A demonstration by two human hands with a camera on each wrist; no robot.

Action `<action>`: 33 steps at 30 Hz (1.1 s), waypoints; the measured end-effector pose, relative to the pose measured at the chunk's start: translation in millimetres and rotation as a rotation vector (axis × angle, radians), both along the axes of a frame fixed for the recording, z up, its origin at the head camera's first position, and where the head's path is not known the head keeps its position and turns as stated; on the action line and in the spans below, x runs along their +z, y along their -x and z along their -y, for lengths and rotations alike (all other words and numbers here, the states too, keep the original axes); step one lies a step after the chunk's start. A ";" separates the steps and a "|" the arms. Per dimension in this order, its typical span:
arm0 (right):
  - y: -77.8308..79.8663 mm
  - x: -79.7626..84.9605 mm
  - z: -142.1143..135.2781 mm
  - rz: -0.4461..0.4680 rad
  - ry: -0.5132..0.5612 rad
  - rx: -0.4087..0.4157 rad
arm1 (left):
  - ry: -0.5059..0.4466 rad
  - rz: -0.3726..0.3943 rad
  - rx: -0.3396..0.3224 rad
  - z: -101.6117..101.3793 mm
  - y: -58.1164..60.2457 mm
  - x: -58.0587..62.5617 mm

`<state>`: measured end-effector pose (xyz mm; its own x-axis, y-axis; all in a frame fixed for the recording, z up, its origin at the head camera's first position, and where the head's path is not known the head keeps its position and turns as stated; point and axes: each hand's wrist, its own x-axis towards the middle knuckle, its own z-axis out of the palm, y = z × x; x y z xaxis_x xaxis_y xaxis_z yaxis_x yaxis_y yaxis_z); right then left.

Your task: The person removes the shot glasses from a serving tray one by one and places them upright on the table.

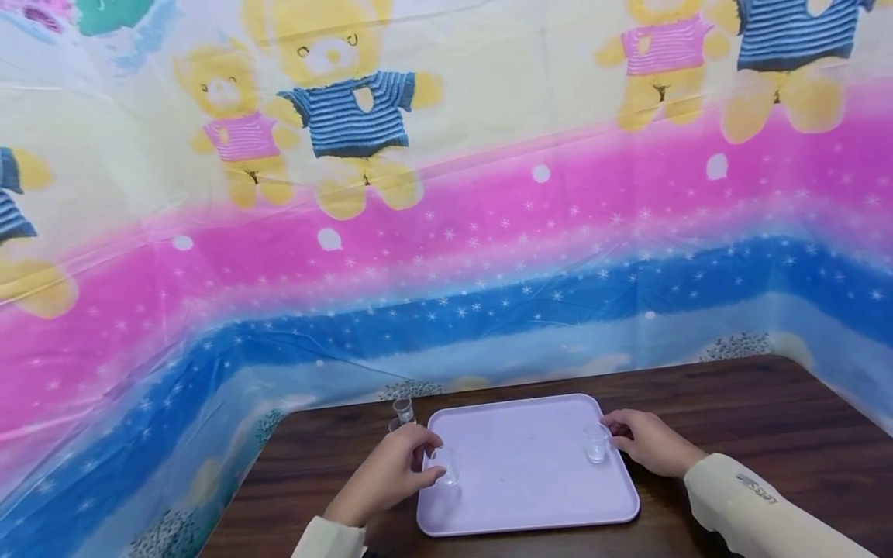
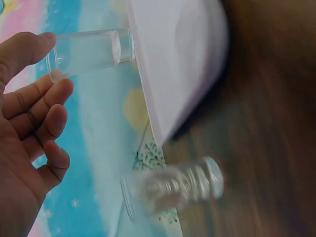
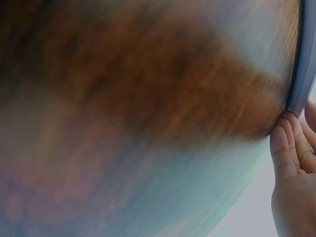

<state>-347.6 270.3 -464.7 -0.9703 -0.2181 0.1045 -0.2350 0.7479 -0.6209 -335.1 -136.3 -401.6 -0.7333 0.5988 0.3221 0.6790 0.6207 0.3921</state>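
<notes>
My left hand point(image 1: 398, 469) is over the left side of a pale lilac tray point(image 1: 519, 465). Its thumb and fingers pinch the rim of a small clear cup point(image 2: 89, 49), whose base is at the tray surface. Across the tray, another clear cup point(image 1: 596, 448) stands near the right edge. My right hand point(image 1: 649, 440) reaches in from outside that edge, its thumb and fingertips at this cup's rim. In the right wrist view the fingers point(image 3: 284, 148) lie beside the tray's rim point(image 3: 302, 59), and the cup is out of sight.
More clear cups point(image 1: 403, 408) stand on the dark wooden table point(image 1: 335, 442) left of the tray, partly behind my left hand. A cloth printed with bears point(image 1: 363, 116) hangs behind the table and along its sides.
</notes>
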 end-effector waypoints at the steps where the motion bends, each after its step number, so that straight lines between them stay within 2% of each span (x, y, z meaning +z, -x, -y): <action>1: 0.3 -0.2 0.0 -0.002 -0.003 0.000 | -0.010 -0.004 0.009 4.0 -2.6 -1.2; 5: 1.3 1.1 0.7 0.005 -0.007 -0.011 | -0.046 -0.045 0.034 22.0 -12.3 -4.1; 14: 2.7 1.3 -0.5 0.024 -0.003 -0.011 | -0.005 -0.016 0.119 63.8 -29.4 -3.7; 20: 2.1 -0.6 -2.6 0.021 -0.002 -0.012 | 0.031 0.011 0.155 73.1 -28.8 -9.6; 24: 1.5 -1.6 -3.0 0.009 -0.008 -0.003 | 0.034 0.029 0.155 74.8 -25.9 -13.4; 33: 1.3 -1.1 -0.9 0.028 -0.010 -0.014 | 0.025 0.136 0.167 75.7 -23.0 -18.9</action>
<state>-348.8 271.3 -465.9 -0.9757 -0.2057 0.0747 -0.2071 0.7573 -0.6194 -312.1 -212.0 -420.5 -0.8587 0.4720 0.1995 0.5077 0.7310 0.4560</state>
